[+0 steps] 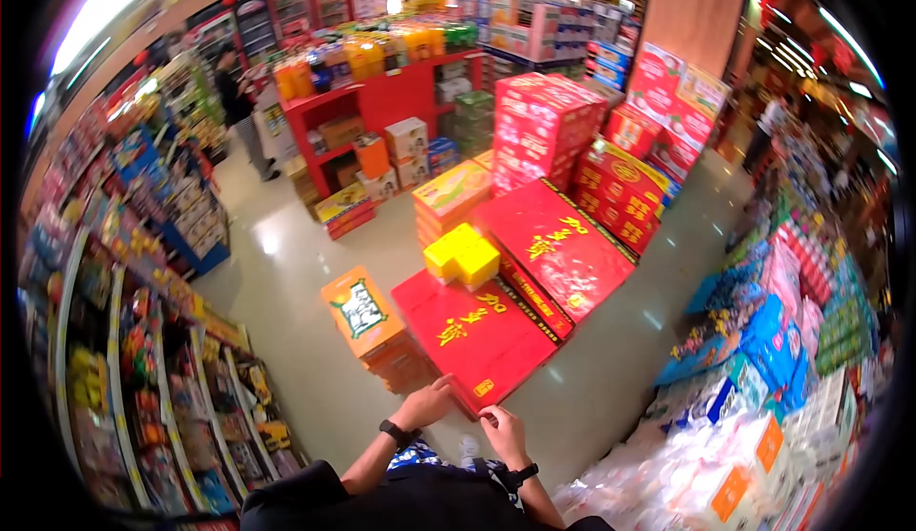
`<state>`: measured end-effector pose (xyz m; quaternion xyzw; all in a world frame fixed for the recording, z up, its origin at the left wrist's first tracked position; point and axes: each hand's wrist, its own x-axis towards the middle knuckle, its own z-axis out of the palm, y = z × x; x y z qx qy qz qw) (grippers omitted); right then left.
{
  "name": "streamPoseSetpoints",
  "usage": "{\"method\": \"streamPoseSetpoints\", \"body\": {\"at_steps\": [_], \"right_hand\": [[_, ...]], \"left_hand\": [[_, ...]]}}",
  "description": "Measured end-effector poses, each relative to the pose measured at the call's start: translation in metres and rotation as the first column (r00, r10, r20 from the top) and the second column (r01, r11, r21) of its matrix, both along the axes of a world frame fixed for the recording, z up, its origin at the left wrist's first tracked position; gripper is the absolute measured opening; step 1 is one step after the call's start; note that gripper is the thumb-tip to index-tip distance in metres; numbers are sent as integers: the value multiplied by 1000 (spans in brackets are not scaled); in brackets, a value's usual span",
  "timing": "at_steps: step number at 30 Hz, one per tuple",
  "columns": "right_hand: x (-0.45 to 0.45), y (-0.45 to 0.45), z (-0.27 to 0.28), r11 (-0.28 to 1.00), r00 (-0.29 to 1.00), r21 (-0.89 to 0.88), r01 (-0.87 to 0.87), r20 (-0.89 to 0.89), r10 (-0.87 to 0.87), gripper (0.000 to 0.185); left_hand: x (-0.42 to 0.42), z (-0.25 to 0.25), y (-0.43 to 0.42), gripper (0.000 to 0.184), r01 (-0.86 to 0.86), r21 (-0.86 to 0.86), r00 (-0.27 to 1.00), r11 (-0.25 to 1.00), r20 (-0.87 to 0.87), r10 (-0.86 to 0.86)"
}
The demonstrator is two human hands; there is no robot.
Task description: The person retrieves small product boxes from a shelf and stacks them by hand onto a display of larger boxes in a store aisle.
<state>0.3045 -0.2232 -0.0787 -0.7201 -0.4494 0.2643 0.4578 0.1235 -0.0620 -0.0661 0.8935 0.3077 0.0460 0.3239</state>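
Note:
A flat red carton (448,326) with yellow Chinese characters is in front of me, its near corner pointing towards my body. My left hand (425,405) is at the left side of that corner, with its bent fingers close together against the carton's edge. Just right of the corner, my right hand (504,434) has its fingers curled in a pinch at the edge. Whatever lies between the fingertips is too small to make out. Yellow boxes (463,255) rest on the carton's far part. Behind it is a similar red carton (558,245).
An orange carton (363,316) stands to the left on the shiny floor (277,273). Stacked red boxes (539,130) rise behind. Shelves (162,378) line the left side; plastic-wrapped packs (687,464) lie at right. Bottles top a red display (348,106). Two people are farther off.

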Motion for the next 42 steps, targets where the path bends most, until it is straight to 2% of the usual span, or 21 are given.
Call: {"method": "streamPoseSetpoints", "body": {"at_steps": [2,5,6,9,10,13,18,21,22,25,26,27,30,33,36,38,40,42], "right_hand": [[-7,-2,1,994,993,-22,-111,29,112,13],[-22,6,7,956,953,-54,-288,86,292,15],[-30,10,5,936,931,-61,-346,104,351,15],[-65,25,10,838,825,-136,-529,146,545,18],[-79,28,12,787,769,-145,-600,170,617,18],[-137,34,28,611,570,-213,-763,226,790,19],[-273,17,26,372,306,-257,-892,260,916,18],[-357,-18,20,206,174,-201,-958,166,971,19],[-386,-35,15,146,127,-163,-976,121,984,20],[-457,-75,5,-58,-107,-242,-969,193,975,20],[-479,-87,0,-114,-171,-308,-944,165,971,20],[-501,-97,6,-205,-273,-323,-924,182,945,20],[-564,-126,11,-351,-413,-318,-881,151,898,21],[-621,-143,3,-468,-527,-283,-837,191,828,21],[-690,-153,-2,-543,-594,-262,-798,188,782,20],[-738,-161,-10,-588,-627,-225,-777,195,754,20],[-788,-168,-16,-631,-656,-183,-754,184,732,20],[-841,-178,-20,-660,-683,-175,-730,218,697,20]], "left_hand": [[-23,12,-18,39,-51,-144,997,988,-72,41],[-66,-16,-45,55,-95,-245,963,965,-269,26],[-83,-16,-63,47,-175,-186,972,967,-190,139],[-140,-30,-108,46,-361,-154,932,920,-21,362],[-160,-30,-123,47,-433,-161,901,887,-41,432],[-225,-28,-186,47,-671,-181,731,719,1,683],[-340,-67,-312,58,-874,-158,472,459,-53,880],[-395,-69,-389,51,-886,-434,176,163,11,984],[-414,-65,-414,49,-912,-395,127,108,-22,992],[-453,-47,-482,46,-962,-246,-95,-117,-101,990],[-459,-43,-504,44,-951,-230,-215,-206,15,977],[-470,-42,-521,44,-925,-249,-296,-287,1,955],[-493,-49,-565,41,-822,-307,-488,-479,-55,871],[-512,-66,-592,40,-768,-308,-567,-561,-79,820],[-543,-77,-605,40,-795,-310,-526,-522,-79,847],[-574,-80,-613,41,-783,-347,-543,-516,-24,839],[-608,-70,-615,42,-755,-381,-575,-534,-7,818],[-647,-48,-619,43,-743,-336,-594,-579,-68,802]]}}
